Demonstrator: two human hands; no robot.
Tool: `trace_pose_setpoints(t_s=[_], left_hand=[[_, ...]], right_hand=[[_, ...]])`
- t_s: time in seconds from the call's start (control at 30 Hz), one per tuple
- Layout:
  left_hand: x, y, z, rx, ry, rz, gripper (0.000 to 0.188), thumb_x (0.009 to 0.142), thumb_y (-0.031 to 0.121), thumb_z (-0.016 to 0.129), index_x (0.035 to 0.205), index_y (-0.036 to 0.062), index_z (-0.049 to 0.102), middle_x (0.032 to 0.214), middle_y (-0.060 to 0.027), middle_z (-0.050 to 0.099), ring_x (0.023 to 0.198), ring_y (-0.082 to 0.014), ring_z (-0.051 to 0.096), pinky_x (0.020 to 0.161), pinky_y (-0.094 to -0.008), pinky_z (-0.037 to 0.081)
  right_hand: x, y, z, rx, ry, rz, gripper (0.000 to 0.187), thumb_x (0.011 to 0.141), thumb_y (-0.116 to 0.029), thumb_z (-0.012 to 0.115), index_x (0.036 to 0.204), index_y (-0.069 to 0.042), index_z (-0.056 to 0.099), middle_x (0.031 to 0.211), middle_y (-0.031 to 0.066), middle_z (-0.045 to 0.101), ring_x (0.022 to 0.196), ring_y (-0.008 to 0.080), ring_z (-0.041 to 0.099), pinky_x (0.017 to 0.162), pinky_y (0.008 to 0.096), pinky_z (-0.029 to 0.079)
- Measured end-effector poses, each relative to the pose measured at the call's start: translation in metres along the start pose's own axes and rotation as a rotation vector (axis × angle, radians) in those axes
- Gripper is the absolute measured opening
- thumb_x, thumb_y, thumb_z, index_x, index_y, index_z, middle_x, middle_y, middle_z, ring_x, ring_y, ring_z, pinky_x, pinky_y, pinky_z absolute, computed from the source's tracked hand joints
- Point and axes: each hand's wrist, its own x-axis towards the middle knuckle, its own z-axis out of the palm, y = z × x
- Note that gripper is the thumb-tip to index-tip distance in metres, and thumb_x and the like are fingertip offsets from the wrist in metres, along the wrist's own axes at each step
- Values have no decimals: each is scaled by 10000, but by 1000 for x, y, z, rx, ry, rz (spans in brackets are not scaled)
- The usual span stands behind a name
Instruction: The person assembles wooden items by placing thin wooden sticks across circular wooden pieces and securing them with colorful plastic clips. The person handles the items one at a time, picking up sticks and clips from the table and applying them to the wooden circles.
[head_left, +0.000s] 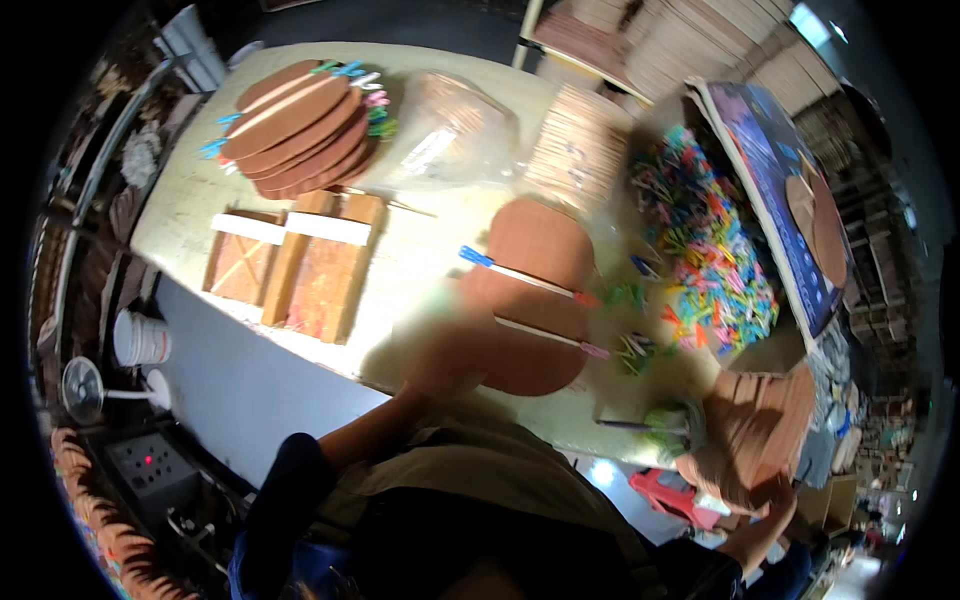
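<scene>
A brown, waisted wooden panel (541,245), shaped like a guitar body, lies on the table before me. Two pale wooden strips (540,336) cross it; a blue clip (475,256) and a red clip (585,299) sit at the ends of the upper one, a pink clip (594,350) at the right end of the lower. My left hand (445,345) is smeared by motion over the panel's left side, with a green blur beside its fingers. At the lower right, my right hand (770,512) is at the edge of a stack of brown panels (755,430); its fingers are mostly hidden.
Piled clipped panels (300,130) stand at the far left, above wooden block frames (325,265). Behind lie a clear plastic bag (455,130) and bundled pale strips (577,145). A box of colourful clips (715,260) stands right; loose green clips (632,352) lie beside the panel.
</scene>
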Motion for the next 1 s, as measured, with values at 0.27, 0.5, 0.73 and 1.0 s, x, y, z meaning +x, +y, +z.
trace_pose_setpoints(t_s=[0.27,0.5,0.73,1.0], left_hand=[[-110,164,-31,-151,-38,846,411,835,-52,519,1231,50,486,1044,-69,605,902,-167,604,785,-317,522],[-93,341,-135,-146,262,1176,160,864,25,532,1022,9,512,902,-82,588,715,-205,614,703,-320,561],[-32,392,-204,-266,376,994,175,851,47,544,1011,-20,517,914,-117,570,725,-225,605,728,-360,570],[15,388,-237,-425,528,990,337,834,298,616,997,25,504,829,-79,568,760,-181,564,733,-351,550]], right_hand=[[22,15,13,25,-77,-48,919,673,-644,639,1331,-62,368,1328,168,405,1183,309,422,934,447,381],[41,30,10,133,-130,-66,842,710,-600,640,1292,-34,414,1278,168,458,1146,279,463,911,429,402],[64,75,5,475,-225,-57,769,748,-556,641,1252,-5,460,1228,169,512,1109,248,504,888,410,423],[56,113,-42,1838,-438,-36,361,878,-291,581,1096,-3,561,1127,124,593,920,219,587,654,377,466]])
